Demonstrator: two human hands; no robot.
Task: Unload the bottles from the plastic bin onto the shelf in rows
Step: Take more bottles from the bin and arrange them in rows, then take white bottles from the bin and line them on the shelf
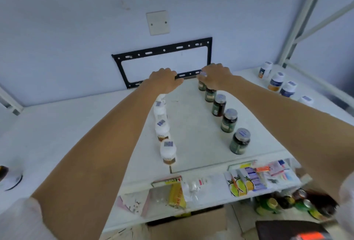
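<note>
Reaching to shelf (191, 124) rear w/ both arms. Left hand (164, 80) curled over far end of white bottle row (163, 128); grip hidden, can't tell. Right hand (215, 76) grasps rearmost dark bottle (202, 85) by cap, at back of dark bottle row (228, 121). Rows well apart.

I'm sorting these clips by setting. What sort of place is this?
Probably a stockroom or pharmacy-style storage area. White bottles and dark green bottles stand in rows on a white shelf with a metal rack frame, and packaged goods sit on the level below.
</note>
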